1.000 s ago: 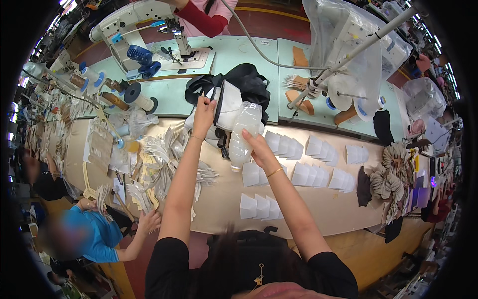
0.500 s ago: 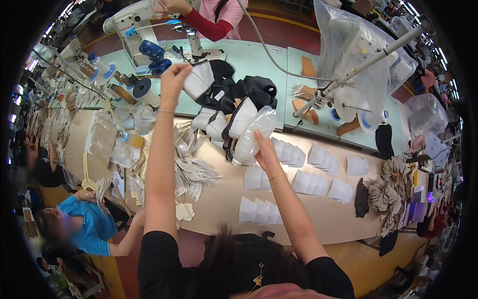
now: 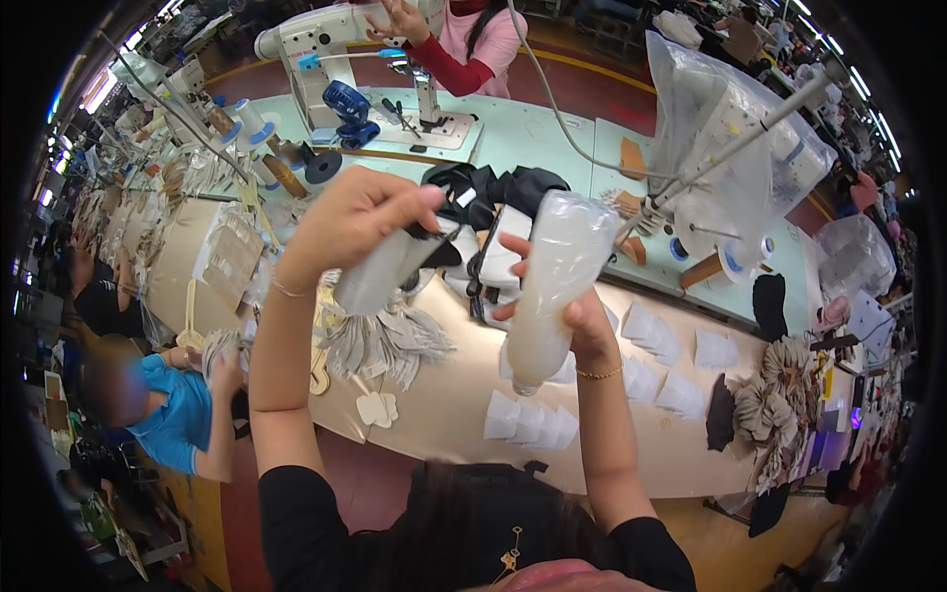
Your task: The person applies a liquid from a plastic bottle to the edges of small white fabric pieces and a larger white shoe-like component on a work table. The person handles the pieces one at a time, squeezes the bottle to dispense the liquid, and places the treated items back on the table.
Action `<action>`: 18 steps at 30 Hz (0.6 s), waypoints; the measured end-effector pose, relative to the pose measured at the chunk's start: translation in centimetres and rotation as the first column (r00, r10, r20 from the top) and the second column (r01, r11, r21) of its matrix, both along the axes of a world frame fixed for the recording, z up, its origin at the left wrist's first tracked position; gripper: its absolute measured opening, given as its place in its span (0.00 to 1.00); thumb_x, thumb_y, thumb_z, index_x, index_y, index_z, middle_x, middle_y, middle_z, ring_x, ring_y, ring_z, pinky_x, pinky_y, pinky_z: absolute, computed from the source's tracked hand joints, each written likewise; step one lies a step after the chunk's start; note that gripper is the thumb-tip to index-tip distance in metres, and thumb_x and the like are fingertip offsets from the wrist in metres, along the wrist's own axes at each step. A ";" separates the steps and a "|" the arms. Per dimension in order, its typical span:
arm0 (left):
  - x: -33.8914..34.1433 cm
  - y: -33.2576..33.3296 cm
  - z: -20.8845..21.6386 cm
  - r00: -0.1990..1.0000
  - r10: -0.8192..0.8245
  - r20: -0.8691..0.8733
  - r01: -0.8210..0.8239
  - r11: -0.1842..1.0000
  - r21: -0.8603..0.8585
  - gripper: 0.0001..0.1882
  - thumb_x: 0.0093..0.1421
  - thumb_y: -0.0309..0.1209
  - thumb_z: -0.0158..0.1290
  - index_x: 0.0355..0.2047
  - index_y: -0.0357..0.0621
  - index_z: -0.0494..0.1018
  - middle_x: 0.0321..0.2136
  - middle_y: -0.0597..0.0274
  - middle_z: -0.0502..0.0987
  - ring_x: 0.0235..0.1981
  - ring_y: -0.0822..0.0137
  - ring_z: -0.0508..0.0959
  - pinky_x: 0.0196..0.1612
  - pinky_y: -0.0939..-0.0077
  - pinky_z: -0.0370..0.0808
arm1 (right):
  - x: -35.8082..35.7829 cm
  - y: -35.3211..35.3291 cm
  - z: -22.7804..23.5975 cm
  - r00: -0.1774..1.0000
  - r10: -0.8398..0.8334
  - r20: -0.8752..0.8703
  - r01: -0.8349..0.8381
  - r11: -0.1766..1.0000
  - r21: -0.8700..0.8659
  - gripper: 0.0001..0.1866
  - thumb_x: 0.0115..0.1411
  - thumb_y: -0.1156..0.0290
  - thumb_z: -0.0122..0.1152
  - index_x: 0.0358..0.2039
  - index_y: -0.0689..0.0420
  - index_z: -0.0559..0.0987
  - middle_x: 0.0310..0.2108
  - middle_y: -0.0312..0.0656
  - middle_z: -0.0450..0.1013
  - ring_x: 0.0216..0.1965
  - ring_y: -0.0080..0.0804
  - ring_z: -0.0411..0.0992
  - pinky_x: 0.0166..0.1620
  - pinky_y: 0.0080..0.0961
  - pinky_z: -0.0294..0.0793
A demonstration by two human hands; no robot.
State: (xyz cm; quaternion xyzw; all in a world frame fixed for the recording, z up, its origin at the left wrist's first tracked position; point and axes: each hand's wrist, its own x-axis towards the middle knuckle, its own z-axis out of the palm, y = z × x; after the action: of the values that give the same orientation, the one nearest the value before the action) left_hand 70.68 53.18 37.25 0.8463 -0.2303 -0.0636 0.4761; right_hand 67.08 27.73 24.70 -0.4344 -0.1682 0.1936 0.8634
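Raised on the left, my left hand (image 3: 360,212) pinches a white piece with black edging (image 3: 370,281) between thumb and fingers. My right hand (image 3: 584,331) is wrapped round a translucent squeeze bottle (image 3: 570,259), tilted with its narrow end down toward me. A gap separates the bottle from the white piece. Behind both hands lies a heap of black fabric parts (image 3: 533,187) with white pieces (image 3: 501,252) in it. Overlapping white panels (image 3: 531,421) lie in rows on the tan table (image 3: 434,419), partly hidden by the bottle and my right arm.
Pale glove-like pieces (image 3: 385,340) pile up at left. Across the table stand a sewing machine (image 3: 429,99) and a person in pink (image 3: 490,44). A metal thread stand (image 3: 730,138) leans at right. A person in blue (image 3: 178,424) works at lower left.
Both hands have come nearer to me, bringing the white piece and the bottle away from the heap. The bottle now stands steeper. The whole view has shifted slightly.
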 end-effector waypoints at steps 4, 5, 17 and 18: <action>-3.2 -3.1 -1.6 0.968 -0.209 -0.141 0.178 0.962 -0.206 0.17 0.61 0.37 0.44 0.24 0.34 0.71 0.17 0.68 0.70 0.21 0.78 0.65 0.27 0.81 0.65 | -2.9 1.1 1.8 0.987 0.162 0.020 -0.157 0.978 -0.140 0.51 0.31 0.52 0.74 0.52 0.64 0.60 0.44 0.48 0.67 0.37 0.43 0.74 0.39 0.38 0.75; -3.5 -3.5 -1.9 0.984 -0.163 -0.073 0.147 0.971 -0.189 0.19 0.62 0.38 0.42 0.25 0.34 0.69 0.17 0.68 0.68 0.21 0.77 0.64 0.27 0.80 0.64 | -3.7 1.1 1.8 0.986 0.159 0.053 -0.148 0.975 -0.167 0.51 0.31 0.53 0.74 0.52 0.64 0.60 0.43 0.47 0.68 0.37 0.43 0.74 0.39 0.38 0.75; -8.2 -2.7 -7.7 0.898 0.440 0.019 -0.386 0.806 -0.449 0.22 0.64 0.42 0.33 0.33 0.36 0.70 0.20 0.59 0.71 0.23 0.69 0.70 0.31 0.74 0.68 | -9.2 -1.6 -0.2 0.977 0.183 -0.109 -0.166 0.974 0.152 0.46 0.45 0.52 0.64 0.54 0.68 0.52 0.50 0.55 0.60 0.31 0.53 0.74 0.32 0.46 0.77; -9.2 -1.7 -7.9 0.930 0.355 -0.098 -0.351 0.773 -0.528 0.23 0.64 0.42 0.33 0.33 0.35 0.70 0.22 0.58 0.72 0.24 0.70 0.71 0.31 0.74 0.68 | -9.0 -1.8 -0.3 0.958 0.243 -0.150 -0.169 0.906 0.389 0.42 0.52 0.50 0.56 0.55 0.69 0.52 0.52 0.58 0.58 0.30 0.53 0.73 0.28 0.44 0.78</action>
State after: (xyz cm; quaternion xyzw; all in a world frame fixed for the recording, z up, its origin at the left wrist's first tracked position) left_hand 61.52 51.49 29.33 0.7072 -0.0776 0.0967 0.6960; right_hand 58.06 25.95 24.35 -0.2213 -0.1615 0.2903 0.9169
